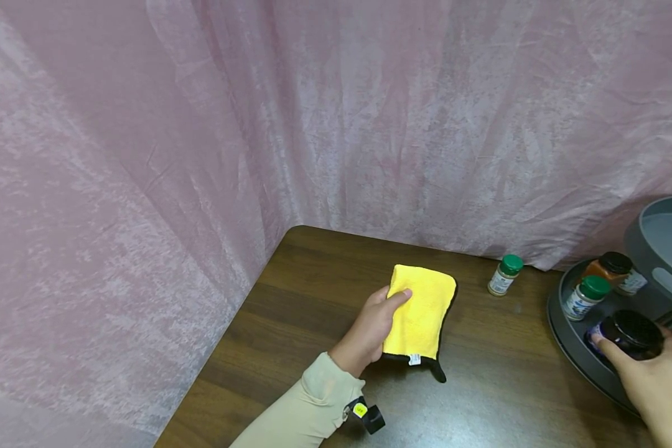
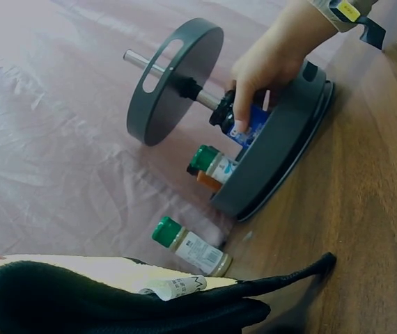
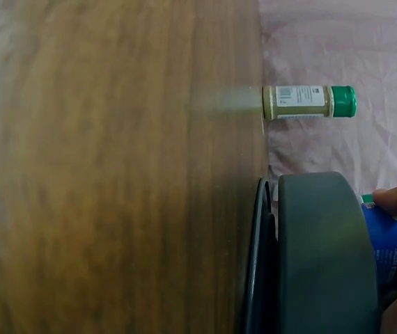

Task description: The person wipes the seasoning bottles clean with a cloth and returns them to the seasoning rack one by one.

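My left hand (image 1: 369, 326) holds a folded yellow cloth (image 1: 422, 314), thumb on top, over the table's middle. Its black underside (image 2: 80, 299) and a small white tag show in the left wrist view. At the far right, my right hand (image 1: 658, 373) grips a dark jar (image 1: 634, 333) with a black lid, thumb on one side and fingers round the other. The jar's blue label (image 3: 385, 243) shows in the right wrist view. This jar is within the rim of the lower tier of a grey two-tier rack (image 1: 565, 354).
On the lower tier stand a green-capped spice bottle (image 1: 585, 298) and an orange-brown jar (image 1: 607, 267) with a dark lid. Another green-capped spice bottle (image 1: 504, 275) stands on the wooden table (image 1: 481, 398) near its back edge. A pink curtain (image 1: 369, 124) hangs behind.
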`<state>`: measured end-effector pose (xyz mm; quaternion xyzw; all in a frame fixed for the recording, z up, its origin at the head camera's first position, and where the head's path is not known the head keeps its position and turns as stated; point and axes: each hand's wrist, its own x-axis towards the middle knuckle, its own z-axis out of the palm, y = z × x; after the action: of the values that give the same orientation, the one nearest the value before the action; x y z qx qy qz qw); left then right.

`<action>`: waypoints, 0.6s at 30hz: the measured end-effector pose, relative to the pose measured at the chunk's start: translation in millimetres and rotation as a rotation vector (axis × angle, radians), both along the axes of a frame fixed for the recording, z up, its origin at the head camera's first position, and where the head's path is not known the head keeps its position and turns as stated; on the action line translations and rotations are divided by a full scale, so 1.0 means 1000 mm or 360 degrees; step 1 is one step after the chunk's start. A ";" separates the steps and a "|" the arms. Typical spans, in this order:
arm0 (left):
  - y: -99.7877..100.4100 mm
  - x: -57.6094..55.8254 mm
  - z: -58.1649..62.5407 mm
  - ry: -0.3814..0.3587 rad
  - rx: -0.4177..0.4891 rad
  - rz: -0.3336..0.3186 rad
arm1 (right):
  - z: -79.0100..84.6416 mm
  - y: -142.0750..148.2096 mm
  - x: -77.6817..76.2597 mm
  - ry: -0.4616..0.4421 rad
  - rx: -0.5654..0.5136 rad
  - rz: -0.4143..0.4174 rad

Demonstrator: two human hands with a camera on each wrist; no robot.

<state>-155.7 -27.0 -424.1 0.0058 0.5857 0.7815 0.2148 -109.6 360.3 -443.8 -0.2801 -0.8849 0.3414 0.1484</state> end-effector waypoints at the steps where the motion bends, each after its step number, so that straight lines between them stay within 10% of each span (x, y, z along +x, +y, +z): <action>1: 0.000 0.000 0.000 0.0001 0.0000 0.0002 | 0.000 0.000 0.000 -0.0014 -0.0001 0.0005; 18: 0.001 0.000 -0.001 0.0002 -0.0003 0.0012 | -0.009 0.005 -0.004 -0.0145 0.0070 0.0093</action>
<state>-156.2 -26.3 -425.3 0.0039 0.5866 0.7817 0.2115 -113.3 365.5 -452.7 -0.2660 -0.9058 0.3129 0.1041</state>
